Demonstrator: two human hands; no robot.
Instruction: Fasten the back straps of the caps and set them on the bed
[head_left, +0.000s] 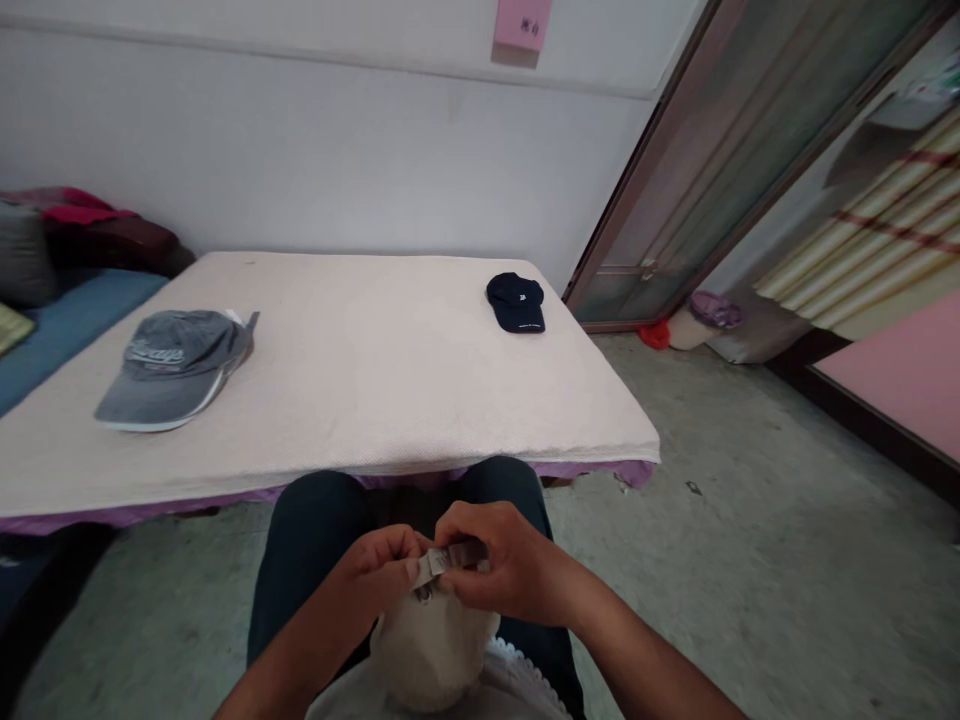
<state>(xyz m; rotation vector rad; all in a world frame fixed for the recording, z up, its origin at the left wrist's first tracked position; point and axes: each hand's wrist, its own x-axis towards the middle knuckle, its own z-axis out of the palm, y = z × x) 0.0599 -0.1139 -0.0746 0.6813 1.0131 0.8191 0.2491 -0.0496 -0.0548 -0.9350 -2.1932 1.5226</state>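
Note:
A beige cap rests in my lap with its back strap facing away from me. My left hand pinches the strap's left part between thumb and fingers. On the other side, my right hand grips the strap close to its small buckle. Both hands nearly meet above the cap's rear opening. A grey cap with white lettering lies on the left of the table, and a navy cap with a small white mark sits at the back right.
The table bears a cream cover with purple cloth under its edge. Its front edge is just beyond my knees. A blue seat with cushions stands at the left, a sliding door at the right. Grey floor extends right.

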